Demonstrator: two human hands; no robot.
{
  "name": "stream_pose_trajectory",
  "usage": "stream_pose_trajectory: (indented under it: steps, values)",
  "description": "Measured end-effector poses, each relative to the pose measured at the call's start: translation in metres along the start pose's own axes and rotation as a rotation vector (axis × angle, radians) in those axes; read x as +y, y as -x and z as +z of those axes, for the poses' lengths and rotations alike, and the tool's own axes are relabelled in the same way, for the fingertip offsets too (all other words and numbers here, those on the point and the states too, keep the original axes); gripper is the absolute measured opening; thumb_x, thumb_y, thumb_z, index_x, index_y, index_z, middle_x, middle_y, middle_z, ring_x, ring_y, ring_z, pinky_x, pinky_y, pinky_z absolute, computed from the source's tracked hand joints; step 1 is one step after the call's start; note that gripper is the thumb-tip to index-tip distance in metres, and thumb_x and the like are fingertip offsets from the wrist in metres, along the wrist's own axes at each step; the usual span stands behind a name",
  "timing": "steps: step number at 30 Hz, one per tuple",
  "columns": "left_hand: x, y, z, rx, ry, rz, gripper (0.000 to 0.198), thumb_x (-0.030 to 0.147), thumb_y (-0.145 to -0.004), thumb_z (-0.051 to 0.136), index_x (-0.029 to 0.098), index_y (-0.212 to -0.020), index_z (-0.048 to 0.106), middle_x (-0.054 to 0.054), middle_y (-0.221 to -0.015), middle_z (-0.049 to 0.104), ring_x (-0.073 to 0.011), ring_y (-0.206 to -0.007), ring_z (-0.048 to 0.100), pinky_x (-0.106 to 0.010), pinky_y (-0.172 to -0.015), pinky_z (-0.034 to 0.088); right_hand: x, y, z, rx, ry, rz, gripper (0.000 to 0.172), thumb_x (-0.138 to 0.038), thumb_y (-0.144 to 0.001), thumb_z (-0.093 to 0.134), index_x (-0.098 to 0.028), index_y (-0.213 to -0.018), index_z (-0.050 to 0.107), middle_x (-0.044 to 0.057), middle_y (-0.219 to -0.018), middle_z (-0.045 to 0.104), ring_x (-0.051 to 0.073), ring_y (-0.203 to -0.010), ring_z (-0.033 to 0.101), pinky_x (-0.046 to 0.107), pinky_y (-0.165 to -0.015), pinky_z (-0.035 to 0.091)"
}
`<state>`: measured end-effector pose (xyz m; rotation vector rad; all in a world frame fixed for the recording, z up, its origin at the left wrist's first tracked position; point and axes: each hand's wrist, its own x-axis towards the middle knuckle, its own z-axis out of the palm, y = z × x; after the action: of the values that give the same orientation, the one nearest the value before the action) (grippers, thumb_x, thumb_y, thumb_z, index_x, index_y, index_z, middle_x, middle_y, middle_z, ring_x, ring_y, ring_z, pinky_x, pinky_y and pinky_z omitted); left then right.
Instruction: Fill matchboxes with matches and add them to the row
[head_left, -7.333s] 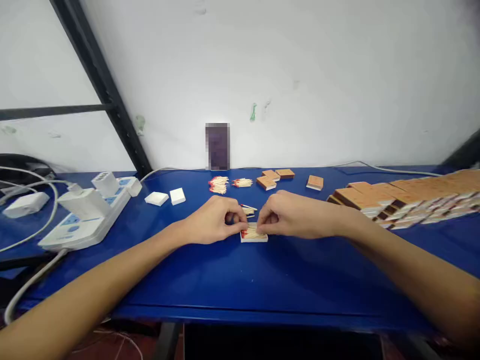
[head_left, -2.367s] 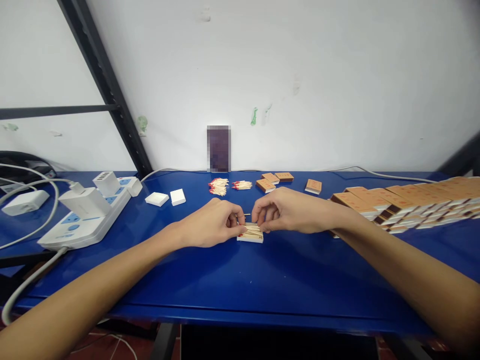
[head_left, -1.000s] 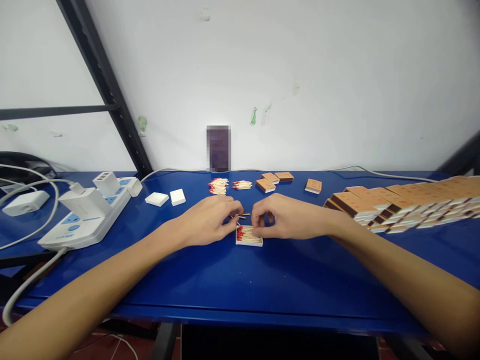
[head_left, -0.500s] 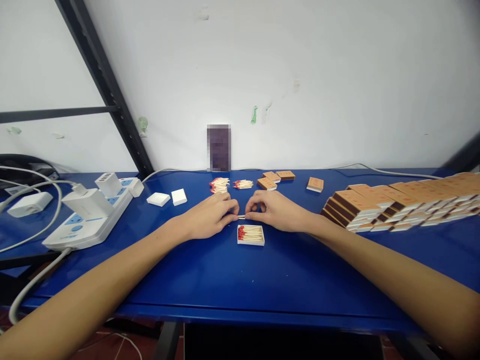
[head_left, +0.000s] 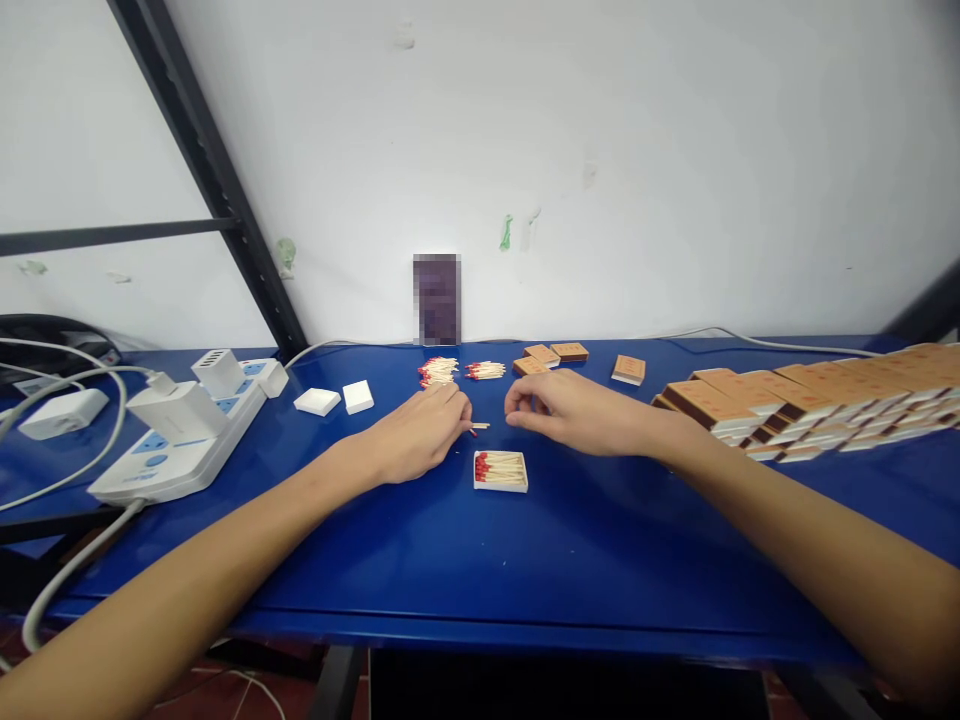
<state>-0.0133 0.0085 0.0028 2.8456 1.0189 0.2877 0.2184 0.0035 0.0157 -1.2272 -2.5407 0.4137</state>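
The left hand [head_left: 427, 432] is resting at the centre of the frame with its fingers curled down over a few loose wooden matches with red heads [head_left: 481, 427]; whether the fingertips are pinching any of them, I cannot tell. Just right of centre, the right hand [head_left: 581, 412] is hovering with thumb and forefinger slightly apart, apparently holding nothing. Just below the gap between the hands, a shallow white cardboard tray [head_left: 500, 488] is lying flat, holding red-headed matches whose tips are all pointing left. The tray is looking nearly full, so most of this filling is seemingly done, but those few matches are lying outside it and no sleeve is covering it. Beyond the hands, toward upper centre, a larger heap of matches [head_left: 439, 371] and a smaller heap of matches [head_left: 486, 370] are lying unboxed. Left of them, two small, flat white boxes [head_left: 358, 397] are sitting; whether they are upturned trays, I cannot tell. Right of the heaps, three orange-brown cardboard matchboxes [head_left: 569, 352] are clustering, with a single orange-brown matchbox [head_left: 628, 369] standing apart. At the right edge, a long stack of matching matchboxes [head_left: 810, 400] is filling the blue table's [head_left: 480, 570] side, seemingly finished.
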Motion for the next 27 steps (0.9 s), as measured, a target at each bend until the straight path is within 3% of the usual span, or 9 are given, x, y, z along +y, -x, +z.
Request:
stream_pose_trajectory:
  steps: [5, 9, 12, 16, 19, 23, 27]
  values:
    - [0.022, 0.006, -0.01, -0.049, 0.166, 0.082, 0.022, 0.029, -0.1, 0.032, 0.018, -0.089, 0.047, -0.005, -0.089, 0.053, -0.0171, -0.081, 0.046, -0.032, -0.079, 0.039, -0.006, 0.008, -0.018, 0.078, 0.098, 0.01, 0.027, -0.035, -0.093, 0.044, -0.018, -0.082, 0.062, 0.004, -0.074, 0.062, 0.016, -0.065, 0.051, 0.029, -0.061, 0.034]
    - [0.037, 0.01, -0.01, -0.12, 0.198, 0.105, 0.019, 0.029, -0.096, 0.041, 0.018, -0.088, 0.053, -0.004, -0.089, 0.054, -0.0166, -0.081, 0.047, -0.031, -0.079, 0.039, -0.014, 0.013, -0.02, -0.036, 0.089, 0.0, 0.026, -0.035, -0.091, 0.045, -0.019, -0.077, 0.06, 0.002, -0.067, 0.059, 0.014, -0.056, 0.046, 0.029, -0.056, 0.03]
    - [0.037, 0.009, -0.007, -0.094, 0.189, 0.072, 0.016, 0.029, -0.094, 0.044, 0.018, -0.086, 0.054, -0.003, -0.088, 0.053, -0.0165, -0.08, 0.048, -0.03, -0.076, 0.039, -0.02, 0.015, -0.017, -0.127, 0.039, 0.023, 0.022, -0.033, -0.09, 0.047, -0.02, -0.075, 0.058, 0.0, -0.062, 0.057, 0.012, -0.051, 0.042, 0.028, -0.051, 0.028]
    - [0.027, 0.006, -0.006, -0.001, 0.211, 0.059, 0.016, 0.029, -0.095, 0.04, 0.018, -0.093, 0.052, -0.001, -0.083, 0.053, -0.0155, -0.077, 0.048, -0.029, -0.071, 0.039, -0.028, 0.018, -0.011, -0.178, -0.028, 0.002, 0.018, -0.03, -0.089, 0.049, -0.02, -0.077, 0.059, -0.001, -0.061, 0.056, 0.011, -0.05, 0.041, 0.027, -0.049, 0.028]
    - [0.009, 0.004, -0.006, 0.062, 0.118, 0.092, 0.017, 0.022, -0.096, 0.035, 0.017, -0.098, 0.052, -0.003, -0.089, 0.054, -0.0166, -0.081, 0.049, -0.031, -0.077, 0.04, -0.028, 0.022, -0.003, -0.077, -0.004, -0.065, 0.02, -0.031, -0.091, 0.047, -0.02, -0.081, 0.06, 0.0, -0.069, 0.059, 0.013, -0.058, 0.048, 0.026, -0.054, 0.034]
    - [-0.017, 0.003, -0.002, -0.019, -0.048, 0.063, 0.022, 0.03, -0.097, 0.039, 0.02, -0.107, 0.055, -0.007, -0.103, 0.051, -0.0207, -0.091, 0.047, -0.035, -0.081, 0.039, -0.019, 0.03, 0.011, 0.049, 0.088, -0.153, 0.02, -0.029, -0.095, 0.042, -0.02, -0.099, 0.059, 0.006, -0.095, 0.062, 0.017, -0.08, 0.057, 0.03, -0.072, 0.043]
    - [-0.023, 0.002, 0.001, -0.062, -0.012, 0.017, 0.025, 0.031, -0.1, 0.033, 0.018, -0.097, 0.055, -0.007, -0.098, 0.05, -0.0205, -0.089, 0.046, -0.035, -0.08, 0.039, -0.009, 0.041, 0.006, 0.157, 0.224, -0.041, 0.029, -0.021, -0.093, 0.037, -0.018, -0.117, 0.053, 0.011, -0.11, 0.062, 0.022, -0.09, 0.061, 0.035, -0.076, 0.046]
